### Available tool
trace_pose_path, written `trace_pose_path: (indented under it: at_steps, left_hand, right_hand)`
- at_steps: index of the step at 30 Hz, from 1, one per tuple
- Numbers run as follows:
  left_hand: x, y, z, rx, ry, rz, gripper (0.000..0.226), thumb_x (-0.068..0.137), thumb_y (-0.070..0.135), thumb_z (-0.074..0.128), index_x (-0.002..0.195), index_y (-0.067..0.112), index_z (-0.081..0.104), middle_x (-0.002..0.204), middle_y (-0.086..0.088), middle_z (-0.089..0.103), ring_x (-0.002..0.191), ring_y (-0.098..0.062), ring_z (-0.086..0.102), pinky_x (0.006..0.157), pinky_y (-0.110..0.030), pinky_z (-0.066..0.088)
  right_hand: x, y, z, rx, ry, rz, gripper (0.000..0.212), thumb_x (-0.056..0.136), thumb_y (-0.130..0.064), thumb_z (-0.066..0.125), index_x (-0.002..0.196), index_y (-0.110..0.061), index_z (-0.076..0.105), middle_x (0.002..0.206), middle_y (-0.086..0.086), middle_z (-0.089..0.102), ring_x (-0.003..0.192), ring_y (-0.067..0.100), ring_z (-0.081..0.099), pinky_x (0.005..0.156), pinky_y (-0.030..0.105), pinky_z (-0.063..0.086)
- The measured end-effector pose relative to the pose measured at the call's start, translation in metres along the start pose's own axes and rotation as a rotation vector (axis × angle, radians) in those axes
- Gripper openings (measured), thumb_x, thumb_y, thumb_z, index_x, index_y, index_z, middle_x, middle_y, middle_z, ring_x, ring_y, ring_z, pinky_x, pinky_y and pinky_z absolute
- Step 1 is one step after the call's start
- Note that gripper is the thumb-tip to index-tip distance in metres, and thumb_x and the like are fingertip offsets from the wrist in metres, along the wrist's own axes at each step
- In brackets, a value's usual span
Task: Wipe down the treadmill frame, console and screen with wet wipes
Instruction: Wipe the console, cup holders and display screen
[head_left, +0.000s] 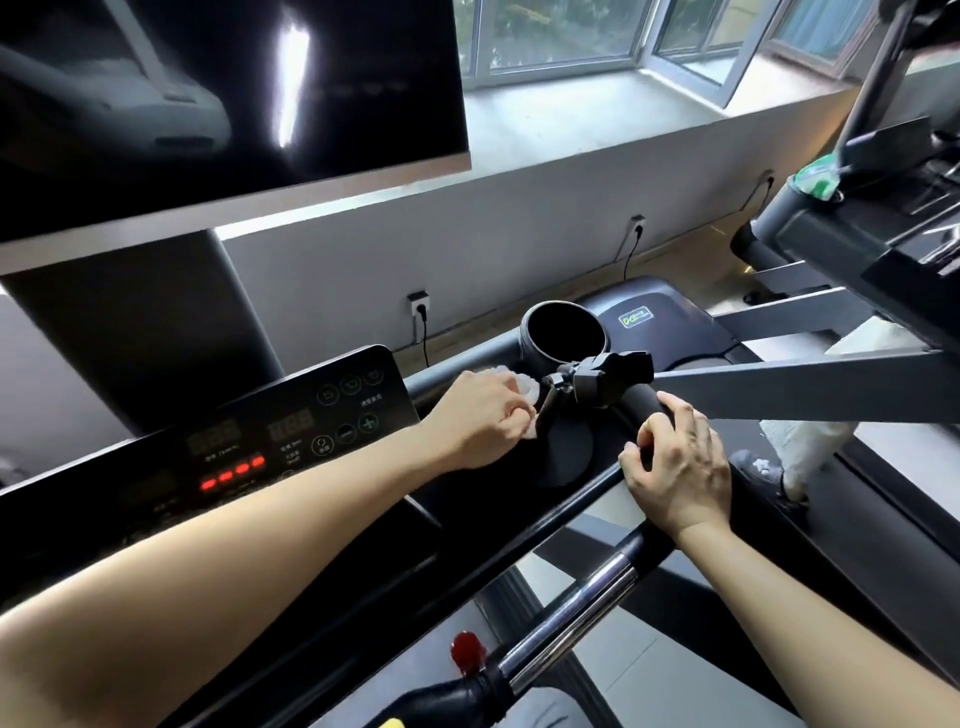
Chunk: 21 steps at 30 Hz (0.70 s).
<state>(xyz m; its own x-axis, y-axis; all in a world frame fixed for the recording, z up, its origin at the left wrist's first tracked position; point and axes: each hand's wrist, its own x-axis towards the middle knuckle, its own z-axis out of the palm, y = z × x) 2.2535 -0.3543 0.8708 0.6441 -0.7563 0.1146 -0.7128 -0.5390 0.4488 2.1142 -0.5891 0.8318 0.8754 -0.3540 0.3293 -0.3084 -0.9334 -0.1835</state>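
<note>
My left hand (480, 418) is closed around a crumpled white wet wipe (163, 387) and presses it on the black frame just right of the console (291, 431). The console's panel shows red lit bars and round buttons. My right hand (675, 467) grips the black padded handrail (636, 402) beside a black clamp bracket (605, 376). Above hangs the large dark screen (234, 93), switched off and reflecting light. A round black cup holder (563, 332) sits just beyond the wipe.
A chrome grip bar (571, 623) with a red safety key (467, 649) lies near the bottom. A second treadmill (857, 244) stands to the right with a green bottle (815, 179) in its holder. Wall sockets and windows lie behind.
</note>
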Motion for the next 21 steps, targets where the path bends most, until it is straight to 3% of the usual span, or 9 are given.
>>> trace_pose_path:
  at_steps: [3,5,8,9,12,15,17,21]
  left_hand:
    - [0.010,0.001,-0.001,-0.163,0.012,-0.202,0.011,0.084,0.026,0.063,0.089,0.023,0.072,0.082,0.008,0.071,0.078,-0.012,0.063,0.074,-0.028,0.049]
    - [0.020,0.003,0.000,-0.247,0.016,-0.258,0.010,0.083,0.019,0.068,0.091,0.025,0.063,0.079,0.012,0.071,0.073,-0.011,0.063,0.067,-0.025,0.044]
    - [0.034,0.015,0.000,-0.282,0.047,-0.280,0.019,0.082,0.016,0.065,0.067,0.022,0.054,0.066,0.003,0.058,0.069,-0.019,0.055,0.058,-0.026,0.039]
    - [0.037,0.018,0.002,-0.290,0.062,-0.270,0.017,0.081,0.019,0.060,0.064,0.018,0.057,0.066,-0.002,0.058,0.071,-0.023,0.055,0.059,-0.028,0.041]
    - [0.042,0.016,0.009,-0.239,0.062,-0.182,0.029,0.075,0.022,0.049,0.080,0.004,0.072,0.085,-0.013,0.071,0.088,-0.035,0.066,0.072,-0.039,0.051]
    - [0.032,0.005,0.011,-0.129,0.136,0.031,0.021,0.078,0.016,0.053,0.071,0.009,0.071,0.081,-0.006,0.068,0.084,-0.024,0.063,0.065,-0.030,0.046]
    - [0.016,-0.001,0.019,-0.039,0.218,0.196,0.022,0.083,0.016,0.054,0.079,0.016,0.075,0.089,-0.002,0.067,0.087,-0.021,0.059,0.069,-0.032,0.048]
    - [-0.018,-0.009,0.042,0.139,0.247,0.169,0.020,0.090,0.002,0.058,0.106,0.007,0.069,0.106,-0.008,0.066,0.097,-0.029,0.060,0.084,-0.043,0.051]
  right_hand:
    - [0.000,-0.001,0.001,0.001,0.008,0.003,0.015,0.078,-0.035,0.054,0.078,-0.022,0.047,0.140,0.009,0.054,0.126,0.032,0.050,0.101,0.045,0.040]
    - [-0.001,-0.001,0.001,-0.008,0.015,-0.003,0.015,0.078,-0.035,0.054,0.078,-0.022,0.047,0.139,0.010,0.054,0.125,0.032,0.050,0.101,0.046,0.041]
    - [0.000,-0.001,0.002,-0.010,0.012,0.005,0.014,0.079,-0.033,0.055,0.078,-0.021,0.048,0.139,0.010,0.054,0.125,0.033,0.050,0.102,0.046,0.041]
    - [0.000,-0.001,0.002,-0.009,0.013,0.007,0.014,0.079,-0.033,0.055,0.078,-0.021,0.048,0.139,0.010,0.054,0.125,0.033,0.051,0.102,0.046,0.041]
    - [-0.001,-0.001,0.003,-0.010,0.021,0.008,0.014,0.078,-0.033,0.056,0.079,-0.021,0.048,0.139,0.010,0.054,0.124,0.033,0.051,0.100,0.046,0.042]
    - [-0.001,0.000,0.002,-0.014,0.015,0.013,0.014,0.079,-0.033,0.056,0.080,-0.021,0.049,0.139,0.009,0.054,0.124,0.032,0.051,0.100,0.046,0.041]
    - [-0.001,0.000,0.002,-0.015,0.015,0.013,0.014,0.079,-0.033,0.055,0.080,-0.021,0.049,0.139,0.009,0.054,0.124,0.032,0.051,0.100,0.046,0.041]
    - [-0.003,-0.001,0.002,-0.014,0.024,0.008,0.014,0.079,-0.033,0.056,0.080,-0.022,0.048,0.140,0.009,0.054,0.125,0.032,0.051,0.101,0.046,0.041]
